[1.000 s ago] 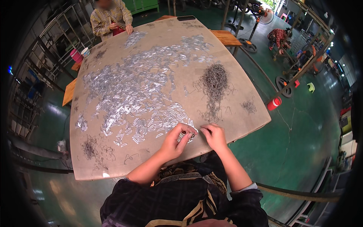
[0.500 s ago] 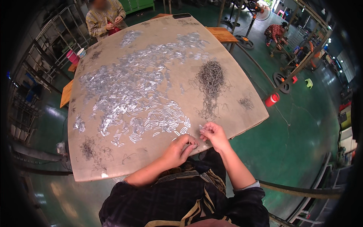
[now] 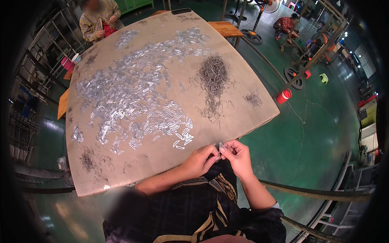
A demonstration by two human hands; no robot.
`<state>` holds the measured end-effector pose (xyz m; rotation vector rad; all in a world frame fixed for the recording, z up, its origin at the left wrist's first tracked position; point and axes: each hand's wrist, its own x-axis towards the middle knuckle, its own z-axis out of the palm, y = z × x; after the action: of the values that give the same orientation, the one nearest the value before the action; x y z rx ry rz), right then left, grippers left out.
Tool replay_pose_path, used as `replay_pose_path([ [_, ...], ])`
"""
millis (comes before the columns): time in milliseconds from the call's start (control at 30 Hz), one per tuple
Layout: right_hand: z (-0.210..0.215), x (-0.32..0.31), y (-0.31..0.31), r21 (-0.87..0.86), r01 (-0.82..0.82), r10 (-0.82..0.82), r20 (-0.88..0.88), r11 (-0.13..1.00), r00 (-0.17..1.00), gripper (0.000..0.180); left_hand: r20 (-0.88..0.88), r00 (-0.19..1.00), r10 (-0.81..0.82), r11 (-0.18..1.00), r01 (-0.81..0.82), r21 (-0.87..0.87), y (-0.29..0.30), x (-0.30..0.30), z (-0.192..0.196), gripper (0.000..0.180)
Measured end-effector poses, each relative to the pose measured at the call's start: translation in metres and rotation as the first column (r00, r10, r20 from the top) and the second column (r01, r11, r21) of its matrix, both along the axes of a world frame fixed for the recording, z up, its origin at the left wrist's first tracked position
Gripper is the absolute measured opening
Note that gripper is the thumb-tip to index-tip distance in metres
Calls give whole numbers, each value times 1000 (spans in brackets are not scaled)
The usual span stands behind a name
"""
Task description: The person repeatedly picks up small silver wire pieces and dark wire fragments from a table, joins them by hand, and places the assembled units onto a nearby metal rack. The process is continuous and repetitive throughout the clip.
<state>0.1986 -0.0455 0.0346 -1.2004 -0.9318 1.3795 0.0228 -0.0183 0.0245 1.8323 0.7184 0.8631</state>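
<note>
At the table's near edge my two hands meet, fingertips together. My right hand [image 3: 239,158] is closed in a pinch on a small shiny metal piece [image 3: 220,146], which sticks up between thumb and fingers. Beside it, my left hand [image 3: 201,160] is closed too, thumb against fingers; what it grips is too small to make out. Just beyond the left hand lie several flat, oblong, silvery pieces [image 3: 186,137]. They edge a wide spread of similar shiny pieces [image 3: 133,97]. Farther right is a heap of dark bent wire pieces [image 3: 213,73].
The brown-covered table [image 3: 247,117] ends close to my body. Smaller clumps of dark wire [image 3: 87,160] lie near its left corner. Across the table stands a person in a checked shirt [image 3: 97,24]. A red container [image 3: 283,95] stands off the right edge; a dark flat object [image 3: 181,11] lies far back.
My hands have come together, the right one bringing its shiny piece to the left fingertips. The view has shifted, so the table sits a little further left. The person opposite has lowered one hand.
</note>
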Motion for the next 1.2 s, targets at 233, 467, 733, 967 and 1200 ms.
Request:
replay_pose_path([
  [233,-8,0,-13,34,32,-35,103,999,994,7,-45,999,-14,999,12,-45,-4,-1,-5,15],
  [467,-10,0,-22,184,-8,-64,384,983,921,5,-70,997,-38,999,37,-7,-6,-2,-19,12],
  [733,-18,-3,-31,341,-116,-107,571,933,814,3,-138,984,-111,993,104,-54,-6,-13,-28,15],
  [967,-45,9,-36,325,-130,-86,574,937,814,4,-504,510,697,717,-513,473,54,-104,-61,66],
  [1200,-57,10,-33,302,-212,-8,590,929,807,5,-768,325,552,832,-271,484,77,-97,-86,81],
])
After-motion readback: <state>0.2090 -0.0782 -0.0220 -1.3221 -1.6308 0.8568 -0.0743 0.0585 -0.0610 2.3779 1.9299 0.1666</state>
